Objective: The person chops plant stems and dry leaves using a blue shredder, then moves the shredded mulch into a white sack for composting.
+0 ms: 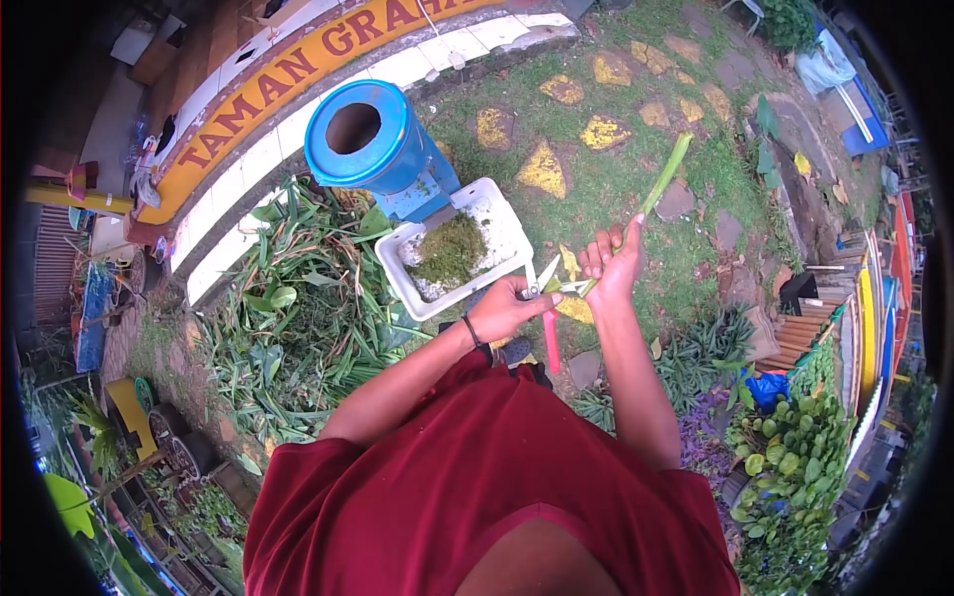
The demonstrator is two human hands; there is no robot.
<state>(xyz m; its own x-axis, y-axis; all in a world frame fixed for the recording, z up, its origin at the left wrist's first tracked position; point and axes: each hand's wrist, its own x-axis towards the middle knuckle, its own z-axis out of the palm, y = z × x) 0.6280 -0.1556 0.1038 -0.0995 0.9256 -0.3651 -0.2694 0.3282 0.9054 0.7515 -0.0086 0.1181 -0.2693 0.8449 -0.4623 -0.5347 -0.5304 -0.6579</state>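
My left hand point(502, 310), with a dark band on the wrist, is closed around what looks like a pair of shears point(548, 277). Its silvery blades are spread apart, and a straight pinkish-red handle point(552, 341) points down below them. Fingers wrapped, my right hand point(613, 264) grips a long green stalk point(668, 175). The stalk slants up and right out of the fist, and its lower end sits close to the blades. Just left of the blades is a white tray point(397, 278) holding a mound of shredded green matter point(449, 248).
A blue drum-shaped machine point(402, 149) with a round top opening stands behind the tray. Cut leaves and stems point(308, 308) lie heaped at the left. Yellow-painted stepping stones point(543, 171) cross the grass. A lettered yellow border point(298, 70) runs along the back; potted plants point(795, 452) are at right.
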